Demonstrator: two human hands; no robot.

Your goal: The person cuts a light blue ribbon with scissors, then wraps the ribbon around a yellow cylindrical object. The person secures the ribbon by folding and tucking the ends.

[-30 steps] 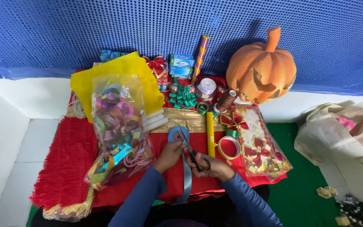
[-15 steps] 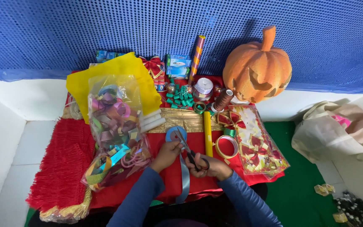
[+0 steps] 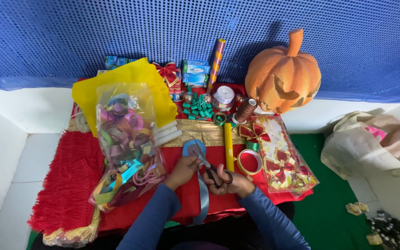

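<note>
The red fringed cloth [image 3: 65, 185] is crowded; bare cloth shows only near its front edge. A long blue-grey satin ribbon [image 3: 203, 196] trails there from its roll, apparently uncut: left hand [image 3: 184, 170] pinches it, right hand [image 3: 230, 181] clenches dark-handled scissors [image 3: 211, 167], blades at the ribbon.

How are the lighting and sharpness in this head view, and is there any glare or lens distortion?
Head view: even, soft light with only faint shadows. The scissors in the right hand and the blue ribbon by the left hand are reasonably sharp. Glare shows on the clear bag of ribbon curls and the bow packet. The white ledge bows, suggesting wide-angle distortion.
</note>
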